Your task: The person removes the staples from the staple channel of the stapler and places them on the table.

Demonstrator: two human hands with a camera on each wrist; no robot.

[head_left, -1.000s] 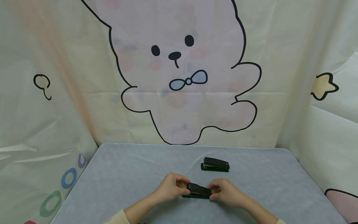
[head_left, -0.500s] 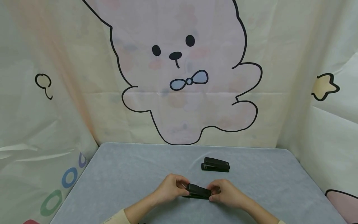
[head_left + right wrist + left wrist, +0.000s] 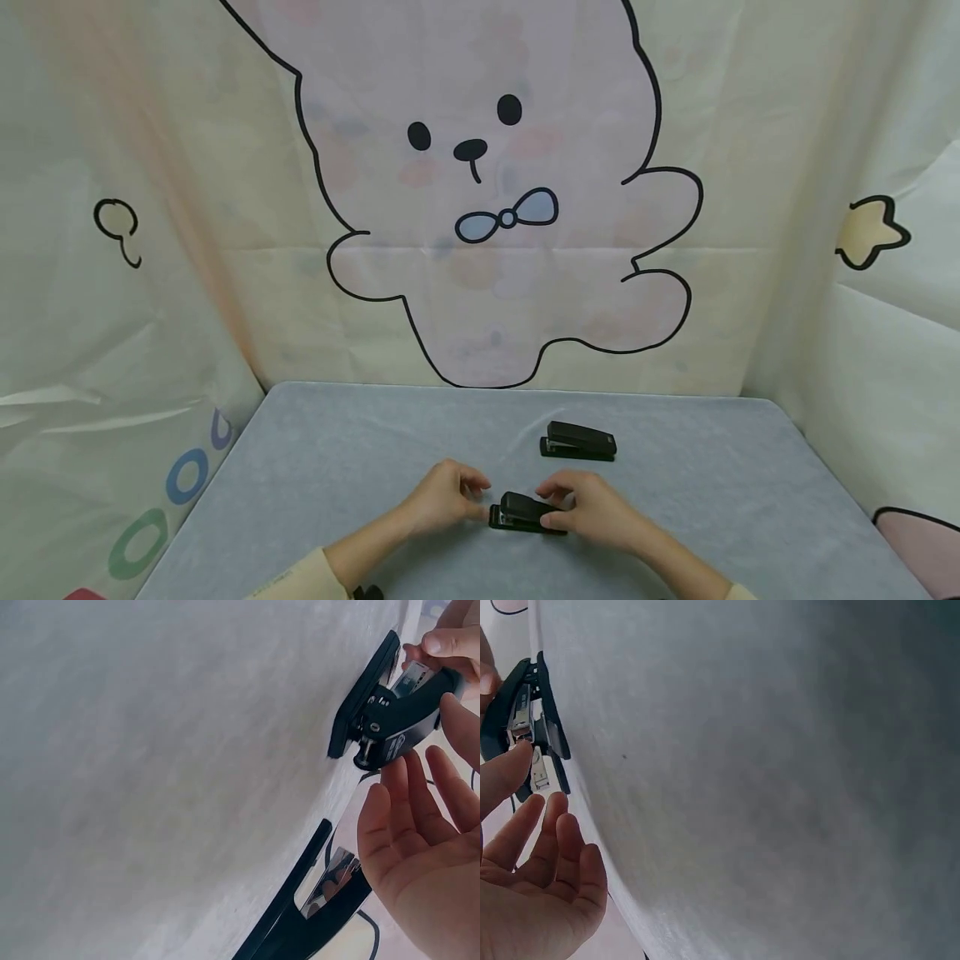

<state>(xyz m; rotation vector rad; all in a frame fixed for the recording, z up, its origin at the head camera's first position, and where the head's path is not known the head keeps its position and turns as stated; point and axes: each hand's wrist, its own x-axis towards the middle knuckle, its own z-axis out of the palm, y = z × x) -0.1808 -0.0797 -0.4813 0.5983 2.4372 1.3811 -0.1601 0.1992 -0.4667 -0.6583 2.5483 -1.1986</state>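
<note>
A black stapler (image 3: 513, 512) rests on the table in front of me, its mouth end to the left. My left hand (image 3: 442, 500) is just left of that end in the head view, fingers loosely bent, holding nothing. In the left wrist view its thumb overlaps the stapler's mouth (image 3: 540, 769). My right hand (image 3: 596, 508) is at the hinge end, with the thumb along the near side and the fingers spread beyond the far side. In the right wrist view the fingers are fairly straight beside the handle (image 3: 409, 724); firm contact is unclear.
A second black stapler (image 3: 577, 442) stands farther back and slightly right, beyond my right hand. Pale blue-grey cloth covers the table (image 3: 360, 433). Printed fabric curtains (image 3: 480, 292) rise at the back and both sides.
My left hand has let go of the stapler's mouth end and moved slightly left. My right hand has shifted up and left, its fingers spreading from their pinch. The stapler has barely moved.
</note>
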